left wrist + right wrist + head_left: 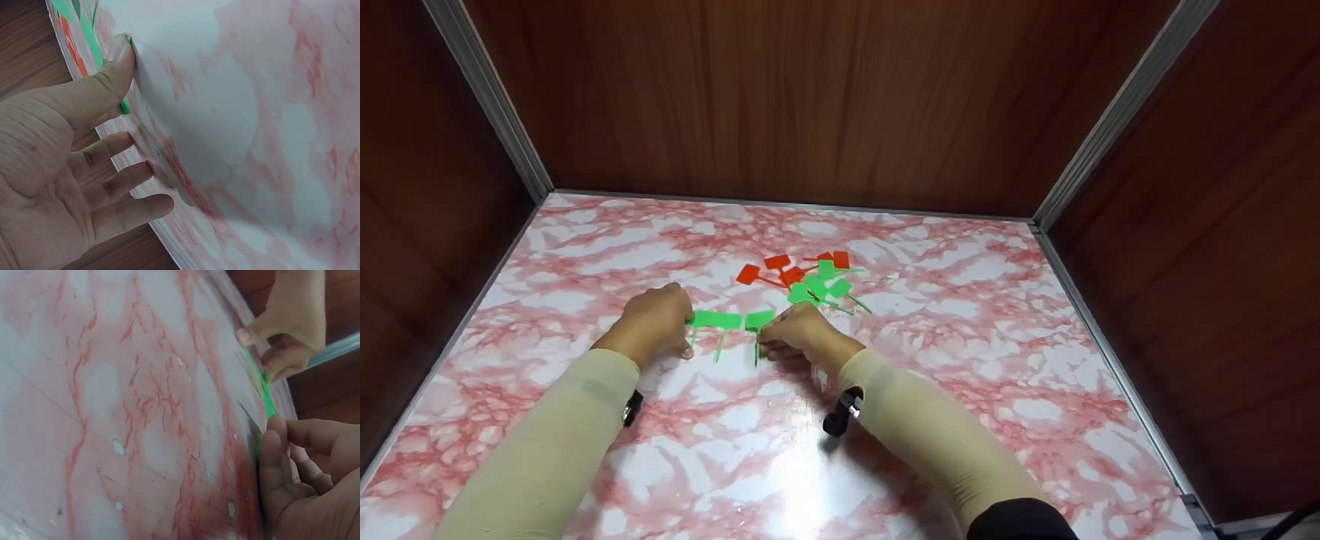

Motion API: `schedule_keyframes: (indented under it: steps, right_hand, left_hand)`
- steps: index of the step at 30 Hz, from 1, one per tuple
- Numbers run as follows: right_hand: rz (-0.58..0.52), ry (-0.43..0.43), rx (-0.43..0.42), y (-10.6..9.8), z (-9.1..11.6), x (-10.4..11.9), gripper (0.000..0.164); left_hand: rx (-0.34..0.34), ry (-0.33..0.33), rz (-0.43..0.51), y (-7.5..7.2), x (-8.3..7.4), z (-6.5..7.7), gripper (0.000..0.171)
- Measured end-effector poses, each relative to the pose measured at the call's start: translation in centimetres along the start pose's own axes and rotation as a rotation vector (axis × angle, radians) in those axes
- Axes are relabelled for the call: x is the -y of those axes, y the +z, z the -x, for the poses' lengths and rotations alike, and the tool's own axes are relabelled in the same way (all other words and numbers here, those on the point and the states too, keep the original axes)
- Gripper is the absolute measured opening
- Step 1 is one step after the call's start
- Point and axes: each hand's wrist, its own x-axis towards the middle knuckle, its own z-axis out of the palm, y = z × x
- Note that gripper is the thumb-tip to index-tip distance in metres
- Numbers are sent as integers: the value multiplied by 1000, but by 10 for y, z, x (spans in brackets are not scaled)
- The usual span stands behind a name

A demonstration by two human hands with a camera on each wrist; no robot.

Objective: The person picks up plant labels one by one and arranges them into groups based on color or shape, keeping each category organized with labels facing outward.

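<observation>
My left hand point(656, 321) pinches the left end of a green tag between thumb and forefinger, its other fingers extended in the left wrist view. Another flat green tag point(726, 321) with a thin stem adjoins it, forming a row on the marbled tabletop. Just right of these, a third green tag point(759, 319) lies slightly tilted, a small gap away. Thumb and forefinger of my right hand point(802, 334) pinch that third tag near its right side, with its stem hanging toward me. The right fingertips partly cover it.
Beyond my right hand lies a loose pile of several green tags point(816, 285) and red tags point(748, 274), stems pointing various ways. Dark wood-grain panels point(780, 97) with metal edging wall the pink-and-white tabletop point(720, 450) at the back and both sides.
</observation>
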Motion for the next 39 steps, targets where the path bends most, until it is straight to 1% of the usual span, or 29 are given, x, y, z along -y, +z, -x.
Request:
schedule_keyframes:
  steps: [9,14,21,27,35,39]
  right_hand:
    - [10,-31,-5,5,-2,-1,6]
    - [9,-42,-8,6,-2,-1,6]
    - [30,-50,-27,9,-3,-3,12]
    - [52,-59,-32,9,-4,-3,12]
    - [56,-55,-33,9,-4,-2,16]
    - [60,-58,-25,7,-5,-3,14]
  left_hand:
    - [-39,21,10,1,-1,1,56]
    - [-54,22,13,1,-1,2,57]
    - [-59,28,2,1,0,3,51]
    - [-42,17,27,1,-1,7,56]
    - [-27,-4,40,1,-1,5,59]
    - [-39,7,36,1,-2,5,59]
